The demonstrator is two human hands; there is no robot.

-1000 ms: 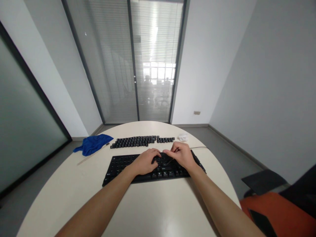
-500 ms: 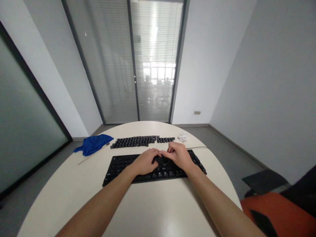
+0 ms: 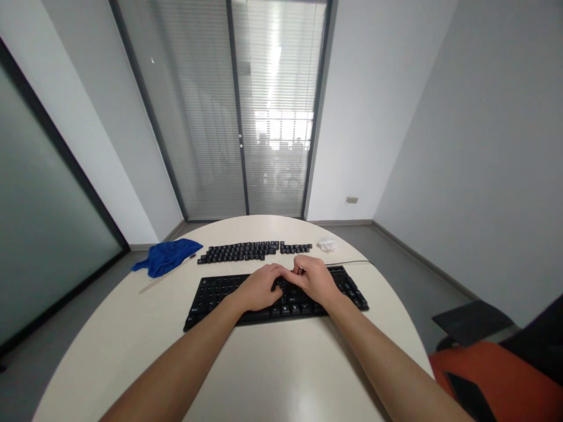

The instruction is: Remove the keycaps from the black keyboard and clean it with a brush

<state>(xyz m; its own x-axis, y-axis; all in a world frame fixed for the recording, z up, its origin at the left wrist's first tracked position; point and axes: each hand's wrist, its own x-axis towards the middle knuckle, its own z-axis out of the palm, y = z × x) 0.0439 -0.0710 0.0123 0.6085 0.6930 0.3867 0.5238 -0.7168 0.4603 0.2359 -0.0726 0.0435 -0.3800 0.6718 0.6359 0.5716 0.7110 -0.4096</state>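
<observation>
Reading the worktop (image 3: 272, 375) from left to right. Logging a crumpled blue cloth (image 3: 169, 258) near the left edge, with a thin pale stick (image 3: 165, 277), dark at one end, just beside. Finding loose keycaps (image 3: 237, 252) beyond the keyboard (image 3: 290, 309), laid in tidy rows: a long block, then a shorter run farther right. Noting a crumpled white scrap (image 3: 326, 244), perhaps tissue, past the end of the rows.

Estimating the work as partway through. Counting as done: many keycaps off the keyboard and set in order. Counting as undone: a full set of keycaps back on the keyboard. Seeing seated-looking keys with pale legends along the near edge; coverage elsewhere too dark and small to confirm. Unable to say whether taking off or putting back.

Locating the keyboard directly under both hands, nearer than the loose keycaps. Showing past the left hand (image 3: 264, 287) on one side and the right hand (image 3: 310, 278) on the other, with a thin cable (image 3: 352, 262) near the far right corner. Observing the left hand palm down near mid-keyboard, fingers bent, thumb apart from the index finger. Observing the right hand alongside, fingers curled in, thumb touching or nearly touching the left fingertips. Cannot tell, for either, about any grip on a key or small tool; fingertips partly hidden.
</observation>
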